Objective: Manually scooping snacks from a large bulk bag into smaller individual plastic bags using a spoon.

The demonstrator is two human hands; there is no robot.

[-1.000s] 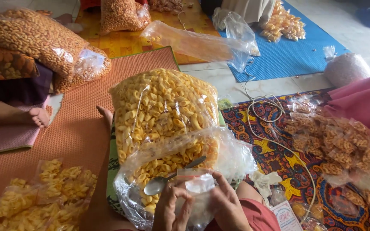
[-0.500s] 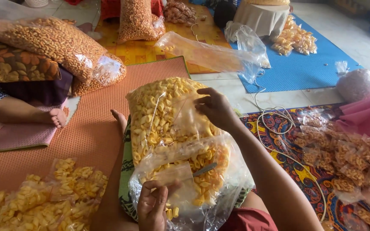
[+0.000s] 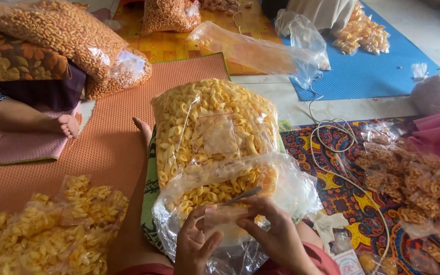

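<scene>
Back from the big cracker sack, the right hand has rejoined the left hand near the lap, both hands pinching a small clear bag beside a metal spoon.

big bag: clear plastic, yellow curled snacks, centre, beside orange mat
small bag: clear, empty, held by both hands
filled packets: yellow, mat's near-left corner
long bag: orange snacks, far left

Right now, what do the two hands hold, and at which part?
Both the left hand and the right hand hold a small clear plastic bag by its upper edge.
</scene>
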